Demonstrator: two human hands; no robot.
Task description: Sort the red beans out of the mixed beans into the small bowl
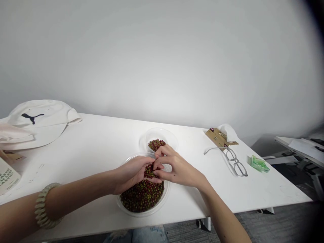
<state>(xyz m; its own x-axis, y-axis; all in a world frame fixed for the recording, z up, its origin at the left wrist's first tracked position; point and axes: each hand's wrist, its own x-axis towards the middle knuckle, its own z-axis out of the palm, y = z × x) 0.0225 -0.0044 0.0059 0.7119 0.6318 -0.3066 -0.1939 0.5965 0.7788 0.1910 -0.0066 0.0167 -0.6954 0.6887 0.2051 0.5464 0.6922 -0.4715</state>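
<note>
A round clear bowl (163, 202) near the table's front edge holds a heap of mixed red and green beans (141, 197). Above it, my left hand (134, 173) is cupped palm up around a small pile of the same beans (149, 171). My right hand (174, 167) reaches in from the right, thumb and fingers bent together in a pinch over that pile. Whatever is between its fingertips is too small to make out. Just behind stands a second clear bowl (170, 136), with a smaller heap of beans (155, 144), partly covered by my right hand.
To the right lie grey-framed glasses (234, 158), a brown tissue pack (219, 136) and a green plastic packet (259, 163). At the left are a white cap (43, 118) and a printed cup (7, 175). A wall rises behind the white table (101, 135).
</note>
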